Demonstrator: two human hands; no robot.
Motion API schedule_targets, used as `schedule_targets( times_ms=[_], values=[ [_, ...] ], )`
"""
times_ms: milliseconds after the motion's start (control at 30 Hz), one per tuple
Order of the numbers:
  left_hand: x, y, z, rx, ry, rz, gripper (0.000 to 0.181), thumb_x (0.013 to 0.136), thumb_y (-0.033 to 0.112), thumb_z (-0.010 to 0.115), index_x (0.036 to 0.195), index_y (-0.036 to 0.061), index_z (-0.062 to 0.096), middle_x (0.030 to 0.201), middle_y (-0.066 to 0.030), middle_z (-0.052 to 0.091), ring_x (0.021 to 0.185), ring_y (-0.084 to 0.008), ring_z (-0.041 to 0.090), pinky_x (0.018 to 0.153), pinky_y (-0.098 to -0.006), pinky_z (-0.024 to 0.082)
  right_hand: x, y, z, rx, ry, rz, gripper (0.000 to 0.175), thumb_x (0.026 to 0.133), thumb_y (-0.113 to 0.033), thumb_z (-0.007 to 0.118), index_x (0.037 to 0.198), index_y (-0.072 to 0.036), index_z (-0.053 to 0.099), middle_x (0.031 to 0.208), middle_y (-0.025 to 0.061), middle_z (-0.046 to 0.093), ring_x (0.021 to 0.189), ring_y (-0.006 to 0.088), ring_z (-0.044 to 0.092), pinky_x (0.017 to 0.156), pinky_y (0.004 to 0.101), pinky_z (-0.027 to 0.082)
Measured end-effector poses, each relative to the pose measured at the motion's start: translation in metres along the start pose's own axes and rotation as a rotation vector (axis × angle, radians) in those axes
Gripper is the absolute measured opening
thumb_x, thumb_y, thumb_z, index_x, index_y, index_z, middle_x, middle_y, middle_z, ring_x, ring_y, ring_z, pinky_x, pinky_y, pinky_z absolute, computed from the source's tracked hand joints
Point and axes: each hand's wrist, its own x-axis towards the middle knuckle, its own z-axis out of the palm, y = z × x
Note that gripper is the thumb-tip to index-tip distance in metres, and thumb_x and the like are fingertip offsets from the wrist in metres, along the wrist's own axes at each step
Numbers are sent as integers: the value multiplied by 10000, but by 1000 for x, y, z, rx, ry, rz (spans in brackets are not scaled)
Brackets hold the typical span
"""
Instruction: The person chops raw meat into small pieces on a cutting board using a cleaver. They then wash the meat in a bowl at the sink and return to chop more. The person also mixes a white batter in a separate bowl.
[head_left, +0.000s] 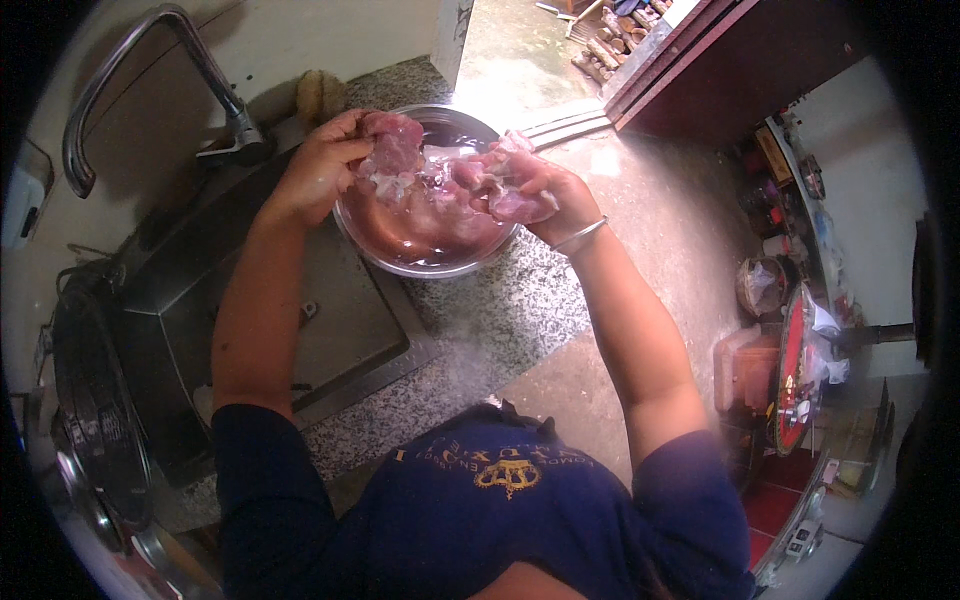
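Observation:
A round metal bowl (420, 271) stands on the speckled granite counter, partly over the sink's rim, with reddish water (382, 225) in it. My left hand (319, 169) grips a piece of raw meat (396, 142) above the bowl's left side. Over its right side my right hand (559, 191) holds another raw meat piece (517, 187), pinkish with pale fat. More meat (439, 214) shows in the water between the hands. A metal bangle (581, 236) circles my right wrist.
At left is a metal sink (352, 300) with a curved faucet (176, 22). Granite counter (517, 300) extends along the bowl's right. Beyond, a dark door (720, 67) stands open near stacked logs (604, 52). A round red table (784, 375) is at far right.

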Motion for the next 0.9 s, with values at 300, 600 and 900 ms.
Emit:
schedule_targets(
  times_ms=[300,600,900],
  values=[
    [0,-2,-3,6,-4,-10,283,787,16,412,1067,0,451,1027,-82,526,927,-172,530,821,-302,427,-6,-3,7,12,-117,-10,522,598,12,414,1119,38,412,1094,145,478,963,235,497,828,317,426],
    [-7,0,-4,-54,19,-58,262,815,39,405,1068,15,464,1013,-69,529,903,-157,534,799,-283,431,3,5,-1,-10,40,-21,435,647,38,411,1075,-7,472,1013,97,533,939,212,508,762,313,449],
    [-11,-2,-1,-207,31,-97,267,866,116,386,1115,36,441,1057,-70,525,930,-161,535,810,-298,432,24,14,-2,-333,177,-29,469,679,30,504,1134,19,390,996,130,520,861,222,549,718,303,475]
  ],
)
